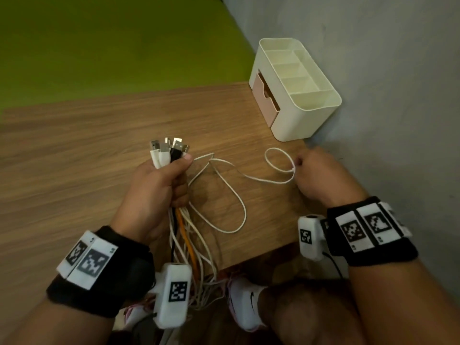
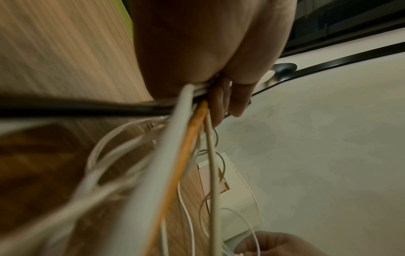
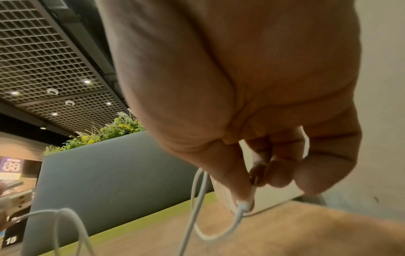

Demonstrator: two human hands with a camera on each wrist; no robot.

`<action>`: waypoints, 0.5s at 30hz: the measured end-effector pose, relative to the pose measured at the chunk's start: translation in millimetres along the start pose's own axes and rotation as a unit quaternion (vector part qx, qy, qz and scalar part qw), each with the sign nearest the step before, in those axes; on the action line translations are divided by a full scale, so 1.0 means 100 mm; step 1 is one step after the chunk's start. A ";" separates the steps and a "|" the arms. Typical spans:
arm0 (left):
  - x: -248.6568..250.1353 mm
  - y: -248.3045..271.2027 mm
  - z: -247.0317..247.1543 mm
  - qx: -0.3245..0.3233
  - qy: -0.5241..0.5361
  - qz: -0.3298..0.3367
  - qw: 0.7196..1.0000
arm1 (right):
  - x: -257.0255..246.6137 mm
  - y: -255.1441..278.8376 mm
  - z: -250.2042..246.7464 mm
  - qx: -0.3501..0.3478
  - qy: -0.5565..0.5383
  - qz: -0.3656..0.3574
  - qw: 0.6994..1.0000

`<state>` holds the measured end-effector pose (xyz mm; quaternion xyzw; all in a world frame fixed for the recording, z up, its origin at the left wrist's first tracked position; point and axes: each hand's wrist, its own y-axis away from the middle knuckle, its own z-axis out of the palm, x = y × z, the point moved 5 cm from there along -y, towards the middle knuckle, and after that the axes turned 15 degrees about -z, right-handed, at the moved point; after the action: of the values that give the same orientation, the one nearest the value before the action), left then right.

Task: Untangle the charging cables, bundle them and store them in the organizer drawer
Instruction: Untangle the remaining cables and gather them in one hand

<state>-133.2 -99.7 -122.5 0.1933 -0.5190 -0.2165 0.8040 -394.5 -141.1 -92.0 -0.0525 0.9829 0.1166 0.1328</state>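
Note:
My left hand grips a bundle of charging cables upright, their USB plugs sticking out above the fist. White, black and orange cords hang below the fist over the table's near edge; the left wrist view shows them leaving the fist. One thin white cable runs from the bundle across the table in loops. My right hand pinches its far end, where a small loop stands. In the right wrist view thumb and fingertips hold that cable end. The cream organizer with its pink drawer stands at the back right.
The wooden table stretches left. A grey wall runs along the right side, close behind the organizer. A green surface lies beyond the table's far edge. My knee and white shoe show below the near edge.

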 end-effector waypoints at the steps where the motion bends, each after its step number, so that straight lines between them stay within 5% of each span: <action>1: 0.00 0.00 0.01 0.002 0.000 0.001 1.000 | 0.00 0.02 -0.05 0.034 0.009 0.003 0.999; 6: 0.01 -0.01 0.00 0.006 0.000 0.011 1.000 | -0.10 0.06 -0.24 0.160 -0.044 -0.044 0.985; 15: 0.05 0.02 0.00 0.007 -0.014 0.032 0.999 | -0.44 0.09 -0.15 0.169 -0.313 -0.143 0.924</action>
<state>-131.5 -100.7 -117.9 0.1791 -0.5377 -0.1896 0.8018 -356.9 -132.7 -63.6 -0.1305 0.8785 -0.0606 0.4555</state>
